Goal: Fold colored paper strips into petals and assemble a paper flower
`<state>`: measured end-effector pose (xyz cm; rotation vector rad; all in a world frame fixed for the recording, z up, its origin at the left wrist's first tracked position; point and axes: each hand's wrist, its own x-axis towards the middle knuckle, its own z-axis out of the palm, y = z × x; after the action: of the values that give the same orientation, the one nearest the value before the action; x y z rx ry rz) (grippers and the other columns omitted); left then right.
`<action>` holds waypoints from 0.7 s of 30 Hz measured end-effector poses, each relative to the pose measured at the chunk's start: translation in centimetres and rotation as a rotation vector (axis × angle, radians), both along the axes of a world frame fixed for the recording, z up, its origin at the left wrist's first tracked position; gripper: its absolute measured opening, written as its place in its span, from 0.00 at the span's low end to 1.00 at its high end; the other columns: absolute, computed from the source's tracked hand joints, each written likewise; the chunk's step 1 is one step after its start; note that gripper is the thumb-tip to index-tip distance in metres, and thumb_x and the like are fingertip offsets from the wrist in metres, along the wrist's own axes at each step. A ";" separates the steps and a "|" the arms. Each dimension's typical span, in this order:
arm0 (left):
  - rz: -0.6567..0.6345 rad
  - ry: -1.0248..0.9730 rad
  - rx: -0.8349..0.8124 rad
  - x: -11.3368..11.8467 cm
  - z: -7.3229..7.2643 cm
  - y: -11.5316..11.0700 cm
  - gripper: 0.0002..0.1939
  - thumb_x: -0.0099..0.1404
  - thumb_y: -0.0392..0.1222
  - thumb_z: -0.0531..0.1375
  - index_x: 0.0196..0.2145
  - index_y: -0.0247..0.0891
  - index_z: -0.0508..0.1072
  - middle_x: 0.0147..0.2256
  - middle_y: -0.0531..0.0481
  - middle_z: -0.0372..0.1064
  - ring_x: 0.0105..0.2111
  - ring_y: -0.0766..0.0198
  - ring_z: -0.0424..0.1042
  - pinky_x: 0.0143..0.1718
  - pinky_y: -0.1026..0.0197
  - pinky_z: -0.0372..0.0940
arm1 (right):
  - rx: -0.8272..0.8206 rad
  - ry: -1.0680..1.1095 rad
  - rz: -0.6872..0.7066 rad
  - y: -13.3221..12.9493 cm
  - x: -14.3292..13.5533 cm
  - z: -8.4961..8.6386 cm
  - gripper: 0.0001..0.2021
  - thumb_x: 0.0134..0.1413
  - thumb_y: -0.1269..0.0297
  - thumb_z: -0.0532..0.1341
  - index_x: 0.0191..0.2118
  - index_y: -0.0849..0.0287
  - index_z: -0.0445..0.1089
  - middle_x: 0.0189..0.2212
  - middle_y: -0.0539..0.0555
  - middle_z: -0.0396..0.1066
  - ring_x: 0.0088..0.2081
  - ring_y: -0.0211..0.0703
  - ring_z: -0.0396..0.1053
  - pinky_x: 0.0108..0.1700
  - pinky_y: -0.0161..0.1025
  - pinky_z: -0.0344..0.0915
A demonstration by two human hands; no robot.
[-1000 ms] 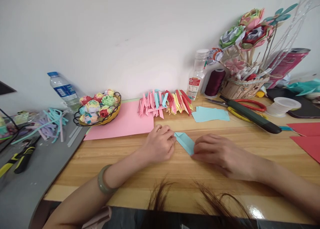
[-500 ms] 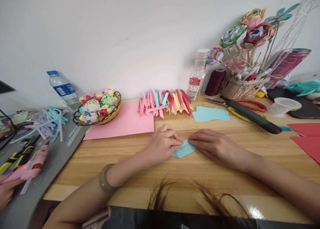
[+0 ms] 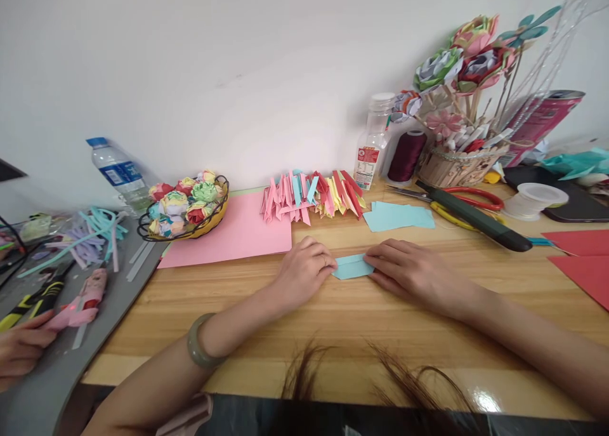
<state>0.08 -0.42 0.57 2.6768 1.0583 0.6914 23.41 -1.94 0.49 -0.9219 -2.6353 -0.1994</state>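
Observation:
A folded piece of light-blue paper (image 3: pixel 353 268) lies low over the wooden table, with a crease running along its length. My left hand (image 3: pixel 309 270) pinches its left end between thumb and fingers; a ring is on one finger. At the other end, my right hand (image 3: pixel 404 268) closes its fingers on the paper's right corner. The fingertips cover both ends of the sheet. Behind my right hand lie several flat light-blue paper pieces (image 3: pixel 398 217). A row of folded pink, red, yellow and blue paper pieces (image 3: pixel 304 198) stands beyond my left hand.
Pink paper (image 3: pixel 228 236) lies under a basket (image 3: pixel 216 217) of paper flowers. Scissors (image 3: pixel 476 198) and a dark-handled cutter (image 3: pixel 480 220) sit right, near red paper (image 3: pixel 580 274). At left, another person's hand (image 3: pixel 23 350) holds a pink glue gun (image 3: pixel 78 306) on the grey table.
The blue paper has turned level and lies flatter and narrower between my hands. The other person's hand and pink glue gun have moved right, further into view.

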 end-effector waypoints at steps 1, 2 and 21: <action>-0.024 0.013 0.030 -0.1 0.0 0.0 0.08 0.62 0.38 0.55 0.31 0.37 0.74 0.32 0.50 0.71 0.37 0.64 0.63 0.39 0.61 0.61 | 0.002 -0.001 -0.001 0.0 0.0 0.0 0.12 0.59 0.66 0.51 0.40 0.64 0.69 0.37 0.59 0.70 0.40 0.46 0.65 0.41 0.44 0.65; -0.050 0.030 0.066 -0.3 0.0 0.0 0.09 0.62 0.40 0.55 0.31 0.38 0.75 0.33 0.50 0.72 0.37 0.63 0.63 0.40 0.60 0.60 | 0.006 -0.002 0.001 0.0 0.0 0.0 0.12 0.59 0.66 0.51 0.40 0.64 0.69 0.37 0.59 0.70 0.40 0.46 0.65 0.41 0.44 0.65; 0.217 -0.111 -0.181 0.6 0.6 -0.5 0.03 0.54 0.35 0.61 0.23 0.40 0.74 0.29 0.55 0.73 0.36 0.62 0.63 0.38 0.57 0.60 | -0.425 0.371 -0.093 1.0 -0.4 0.2 0.10 0.55 0.66 0.53 0.29 0.59 0.70 0.32 0.55 0.70 0.33 0.40 0.68 0.36 0.37 0.65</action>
<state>0.66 -0.90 1.17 2.3668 1.3253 0.7332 23.05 -0.98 0.72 -1.0890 -2.3233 0.4830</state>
